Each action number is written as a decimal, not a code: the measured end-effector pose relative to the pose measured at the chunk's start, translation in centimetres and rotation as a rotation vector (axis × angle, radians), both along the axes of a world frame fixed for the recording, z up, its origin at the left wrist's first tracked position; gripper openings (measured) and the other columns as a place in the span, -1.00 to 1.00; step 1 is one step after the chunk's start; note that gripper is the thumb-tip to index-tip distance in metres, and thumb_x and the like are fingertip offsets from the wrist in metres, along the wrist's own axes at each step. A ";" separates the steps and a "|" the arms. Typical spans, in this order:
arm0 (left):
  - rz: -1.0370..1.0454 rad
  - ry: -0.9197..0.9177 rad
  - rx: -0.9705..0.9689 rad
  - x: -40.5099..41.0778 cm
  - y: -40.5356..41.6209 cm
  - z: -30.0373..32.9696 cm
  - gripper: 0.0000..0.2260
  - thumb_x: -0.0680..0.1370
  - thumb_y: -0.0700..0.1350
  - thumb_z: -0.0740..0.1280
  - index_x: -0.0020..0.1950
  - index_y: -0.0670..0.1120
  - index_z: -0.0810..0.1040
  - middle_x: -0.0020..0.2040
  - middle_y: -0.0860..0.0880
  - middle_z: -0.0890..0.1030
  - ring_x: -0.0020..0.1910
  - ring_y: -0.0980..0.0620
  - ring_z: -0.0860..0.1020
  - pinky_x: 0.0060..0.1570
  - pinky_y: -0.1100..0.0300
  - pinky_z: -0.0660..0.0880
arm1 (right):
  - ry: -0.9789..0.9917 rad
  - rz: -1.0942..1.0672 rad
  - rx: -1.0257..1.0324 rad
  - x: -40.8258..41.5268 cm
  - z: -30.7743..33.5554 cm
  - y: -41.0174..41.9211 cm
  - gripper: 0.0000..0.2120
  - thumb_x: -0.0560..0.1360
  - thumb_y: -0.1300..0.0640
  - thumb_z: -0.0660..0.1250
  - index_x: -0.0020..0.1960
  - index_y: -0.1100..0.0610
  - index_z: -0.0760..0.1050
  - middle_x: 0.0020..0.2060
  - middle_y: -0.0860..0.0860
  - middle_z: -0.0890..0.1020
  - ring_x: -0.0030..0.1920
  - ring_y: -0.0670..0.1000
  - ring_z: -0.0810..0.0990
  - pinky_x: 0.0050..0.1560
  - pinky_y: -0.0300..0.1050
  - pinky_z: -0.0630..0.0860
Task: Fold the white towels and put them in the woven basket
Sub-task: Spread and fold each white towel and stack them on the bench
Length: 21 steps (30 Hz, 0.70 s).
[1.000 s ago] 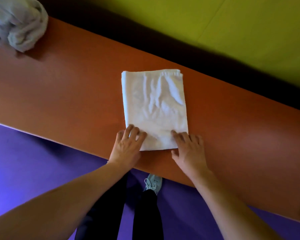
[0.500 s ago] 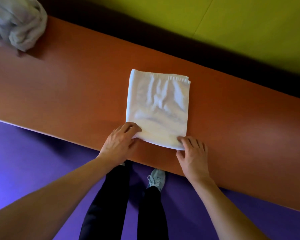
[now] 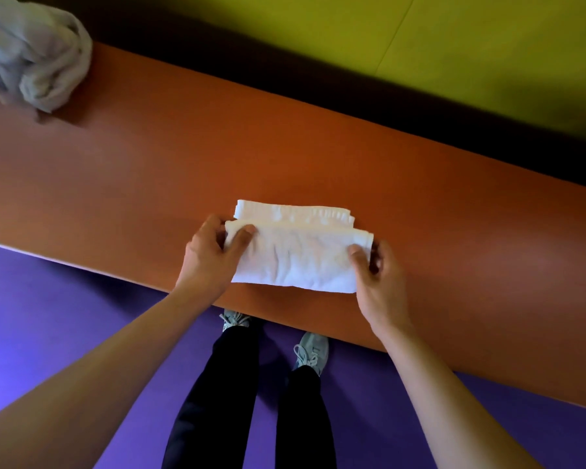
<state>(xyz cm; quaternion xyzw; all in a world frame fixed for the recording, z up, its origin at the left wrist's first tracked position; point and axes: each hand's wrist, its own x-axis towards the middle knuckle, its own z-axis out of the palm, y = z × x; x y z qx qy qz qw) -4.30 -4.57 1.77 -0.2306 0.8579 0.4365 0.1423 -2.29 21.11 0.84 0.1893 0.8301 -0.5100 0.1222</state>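
Observation:
A white towel [image 3: 296,257] lies on the orange table [image 3: 149,184] near its front edge, its near half doubled over toward the far hemmed edge. My left hand [image 3: 210,255] pinches the towel's left corner, thumb on top. My right hand [image 3: 379,275] pinches the right corner the same way. The raised flap stops a little short of the far edge, so the lower layers show behind it. A crumpled pile of white towels [image 3: 34,59] sits at the table's far left corner. No woven basket is in view.
Bare orange table stretches left and right of the towel. A dark gap and a yellow-green wall [image 3: 454,49] lie beyond the far edge. Purple floor [image 3: 65,316], my dark trousers and grey shoes [image 3: 310,350] are below the front edge.
Both hands took hold of the towel's near corners and carried the near edge up and over toward the far edge, halving its length. The view also shifted slightly.

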 end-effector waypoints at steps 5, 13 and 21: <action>0.042 -0.058 0.165 -2.3 -0.6 -1.2 -0.60 0.46 0.03 0.39 0.27 0.07 0.42 0.04 0.06 0.61 -0.03 0.10 0.60 -0.10 0.08 0.56 | 0.035 -0.030 0.120 -4.0 -2.5 -1.2 -0.79 0.64 -0.07 0.28 0.02 0.09 0.48 -0.25 -0.05 0.56 -0.31 -0.09 0.50 -0.36 -0.26 0.36; 0.027 -0.188 -0.150 -2.4 -1.8 -4.4 -0.50 0.50 0.20 0.42 0.28 -0.08 0.42 0.09 0.01 0.57 0.08 -0.05 0.53 0.04 0.00 0.49 | -0.215 -0.147 0.329 -3.7 -5.2 -2.2 -0.44 0.46 -0.43 0.20 0.21 -0.01 0.42 0.07 -0.01 0.55 -0.03 0.05 0.59 -0.09 0.05 0.60; 0.163 -0.406 0.126 -1.4 -1.0 -3.3 -0.52 0.46 0.12 0.51 0.25 -0.07 0.47 0.07 0.00 0.63 0.00 -0.01 0.61 0.02 0.04 0.58 | -0.467 -0.536 -0.266 -1.6 -3.5 -3.0 -0.53 0.44 -0.11 0.53 0.22 0.09 0.50 0.03 -0.07 0.66 0.00 -0.03 0.67 -0.16 -0.11 0.59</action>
